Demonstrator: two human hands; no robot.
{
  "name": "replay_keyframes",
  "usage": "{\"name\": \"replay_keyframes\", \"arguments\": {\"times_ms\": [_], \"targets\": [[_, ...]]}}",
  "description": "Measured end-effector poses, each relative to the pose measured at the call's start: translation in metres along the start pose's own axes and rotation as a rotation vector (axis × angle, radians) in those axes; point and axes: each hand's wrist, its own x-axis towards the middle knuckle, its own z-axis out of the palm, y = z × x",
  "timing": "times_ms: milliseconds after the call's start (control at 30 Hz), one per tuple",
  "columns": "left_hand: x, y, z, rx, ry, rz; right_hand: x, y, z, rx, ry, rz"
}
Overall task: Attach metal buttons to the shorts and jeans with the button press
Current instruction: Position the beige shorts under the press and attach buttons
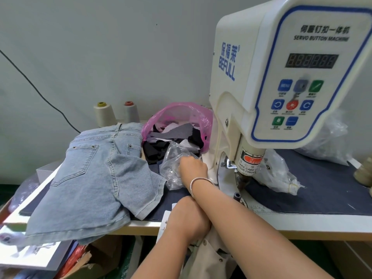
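Two hands crossed: right hand (192, 165) reaching into clear plastic bag (175, 168) (fingers hidden, grip unclear); left hand (191, 222) below bench (302, 224) edge, grip unclear. Denim shorts (96, 178) left of button press (281, 77).

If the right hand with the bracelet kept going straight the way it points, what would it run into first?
The right hand already reaches into the clear plastic bag. Further on, it would probably meet the dark fabric scraps spilling from the pink bag, though depth is hard to judge.
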Motion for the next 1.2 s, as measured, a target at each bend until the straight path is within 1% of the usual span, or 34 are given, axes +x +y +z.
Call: {"name": "replay_keyframes", "arguments": {"times_ms": [67, 133, 200, 300, 367, 433, 500, 567, 600, 633, 667, 700, 733, 767, 867, 1000, 1067, 1200], "targets": [[0.002, -0.002, 0.001, 0.008, -0.004, 0.023, 0.000, 0.000, 0.000, 0.020, 0.003, -0.005], [0.003, -0.004, -0.001, 0.026, 0.063, 0.135, 0.000, 0.002, 0.000, 0.122, 0.016, 0.031], [0.003, -0.005, -0.009, 0.118, 0.028, 0.247, 0.000, 0.004, -0.003, 0.319, 0.050, 0.102], [0.005, -0.008, 0.000, 0.194, 0.120, 0.350, -0.006, 0.008, -0.005, 0.642, 0.108, 0.144], [0.007, -0.012, 0.005, 0.298, 0.119, 0.386, -0.010, 0.009, -0.005, 0.785, 0.131, 0.140], [0.006, -0.014, 0.008, 0.326, 0.093, 0.407, -0.012, 0.010, -0.006, 0.865, 0.145, 0.120], [0.008, -0.013, 0.011, 0.311, 0.084, 0.393, -0.016, 0.011, -0.010, 0.923, 0.138, 0.111], [0.008, -0.011, 0.009, 0.272, 0.146, 0.413, -0.026, 0.009, -0.019, 1.010, 0.144, 0.085], [0.008, -0.011, 0.008, 0.218, 0.158, 0.389, -0.035, 0.007, -0.025, 1.070, 0.155, 0.062], [0.009, -0.011, 0.008, 0.164, 0.143, 0.315, -0.046, 0.006, -0.031, 1.146, 0.160, 0.038], [0.010, -0.012, 0.010, 0.109, 0.070, 0.210, -0.060, 0.005, -0.036, 1.241, 0.144, 0.029], [0.009, -0.012, 0.012, 0.035, 0.038, 0.140, -0.076, 0.006, -0.040, 1.349, 0.112, 0.040], [0.008, -0.012, 0.014, -0.020, 0.046, 0.099, -0.093, 0.010, -0.044, 1.446, 0.077, 0.061], [0.007, -0.012, 0.014, -0.031, 0.063, 0.096, -0.110, 0.016, -0.046, 1.512, 0.056, 0.083], [0.010, -0.013, 0.018, 0.059, 0.091, 0.245, -0.152, 0.046, -0.051, 1.598, 0.031, 0.175], [0.011, -0.017, 0.022, 0.032, 0.152, 0.283, -0.168, 0.094, -0.058, 1.727, 0.046, 0.359], [0.010, -0.017, 0.023, 0.020, 0.155, 0.296, -0.163, 0.110, -0.060, 1.742, 0.074, 0.377], [0.010, -0.015, 0.022, 0.017, 0.169, 0.291, -0.145, 0.123, -0.059, 1.597, 0.090, 0.330]]}}
